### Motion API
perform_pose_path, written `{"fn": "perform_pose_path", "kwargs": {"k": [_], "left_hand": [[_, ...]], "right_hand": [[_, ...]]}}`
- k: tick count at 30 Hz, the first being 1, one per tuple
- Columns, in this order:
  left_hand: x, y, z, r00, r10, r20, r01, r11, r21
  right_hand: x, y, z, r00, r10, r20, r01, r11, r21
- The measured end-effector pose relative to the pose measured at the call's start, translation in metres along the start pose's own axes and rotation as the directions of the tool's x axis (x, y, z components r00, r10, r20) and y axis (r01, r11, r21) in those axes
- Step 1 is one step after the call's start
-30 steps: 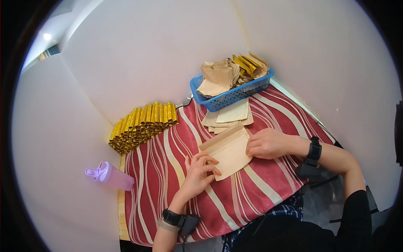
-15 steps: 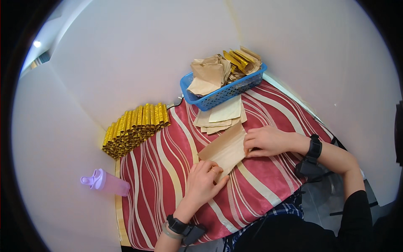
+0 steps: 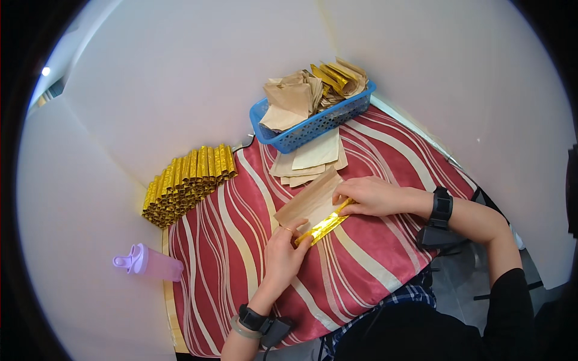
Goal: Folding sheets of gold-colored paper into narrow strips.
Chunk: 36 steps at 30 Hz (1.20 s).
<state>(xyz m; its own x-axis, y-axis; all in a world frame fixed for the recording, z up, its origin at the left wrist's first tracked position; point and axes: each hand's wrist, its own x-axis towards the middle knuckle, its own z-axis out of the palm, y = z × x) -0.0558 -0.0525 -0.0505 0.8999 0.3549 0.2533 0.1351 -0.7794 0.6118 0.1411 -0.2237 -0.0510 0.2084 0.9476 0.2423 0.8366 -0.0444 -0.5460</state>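
In the head view, the rectangular tan paper sheet (image 3: 306, 201) lies on the red, white-striped cloth (image 3: 373, 265), between both hands; its near edge, which showed no gold half a second ago, is now turned over as a shiny gold strip (image 3: 327, 225). The left hand (image 3: 284, 253) pinches the strip's left end, the right hand (image 3: 370, 195) its right. Folding seems under way, far from finished.

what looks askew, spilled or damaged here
Only the loose sheets by the blue basket look slightly askew, their edges misaligned. No spill or tear shows; the held sheet merely has a gold flap folded over.
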Motion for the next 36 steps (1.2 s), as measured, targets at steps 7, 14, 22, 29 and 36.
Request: {"fn": "perform_pose_path", "kwargs": {"k": [7, 14, 22, 29, 36], "left_hand": [[-0.011, -0.006, -0.008, 0.986, 0.164, 0.011, -0.164, 0.979, 0.121], [-0.013, 0.007, 0.002, 0.876, 0.468, 0.119, -0.475, 0.789, 0.39], [-0.022, 0.011, -0.016, 0.887, 0.423, 0.186, -0.459, 0.758, 0.464], [-0.01, 0.008, -0.006, 0.824, 0.54, 0.172, -0.552, 0.698, 0.457], [-0.011, 0.007, -0.012, 0.805, 0.559, 0.198, -0.577, 0.659, 0.483]], "right_hand": [[-0.012, 0.0, -0.01, 0.995, 0.101, 0.006, -0.101, 0.994, -0.036], [-0.018, -0.01, 0.009, 0.896, -0.426, 0.121, 0.443, 0.848, -0.29], [-0.036, -0.007, -0.007, 0.923, -0.288, 0.255, 0.37, 0.844, -0.387], [-0.026, -0.032, 0.007, 0.904, -0.37, 0.213, 0.427, 0.794, -0.432], [-0.04, -0.01, -0.017, 0.94, -0.326, 0.101, 0.331, 0.798, -0.504]]}}
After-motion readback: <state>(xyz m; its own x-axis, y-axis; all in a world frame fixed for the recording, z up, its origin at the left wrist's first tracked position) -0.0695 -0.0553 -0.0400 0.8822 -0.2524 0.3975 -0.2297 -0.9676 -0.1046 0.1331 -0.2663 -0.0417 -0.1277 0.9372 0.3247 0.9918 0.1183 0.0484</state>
